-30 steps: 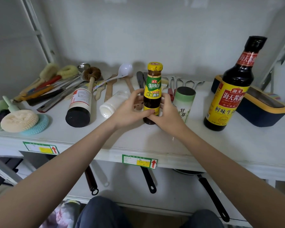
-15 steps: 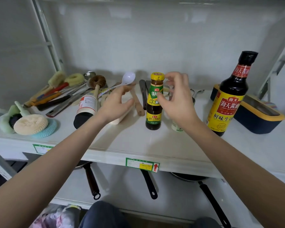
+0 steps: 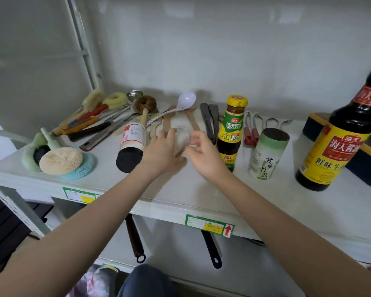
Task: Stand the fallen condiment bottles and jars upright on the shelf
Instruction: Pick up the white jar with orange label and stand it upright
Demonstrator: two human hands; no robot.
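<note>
A white jar (image 3: 181, 130) lies on its side on the white shelf (image 3: 201, 189), between my two hands. My left hand (image 3: 162, 152) rests against its left side with fingers spread. My right hand (image 3: 204, 154) hovers at its right side, fingers curled and apart. Left of them lies a dark-capped bottle with a white label (image 3: 131, 144), cap toward me. Standing upright are a small yellow-capped sauce bottle (image 3: 232, 133), a green and white salt canister (image 3: 268, 155) and a large soy sauce bottle (image 3: 338, 136).
Brushes, ladles and tongs (image 3: 107, 116) lie along the back of the shelf. Scrub pads (image 3: 60, 160) sit at the left end. A navy and yellow box (image 3: 368, 166) stands behind the large bottle. Pan handles (image 3: 210, 247) hang below the shelf.
Both hands let go of the small sauce bottle, which now stands alone. They moved left and down to the lying white jar.
</note>
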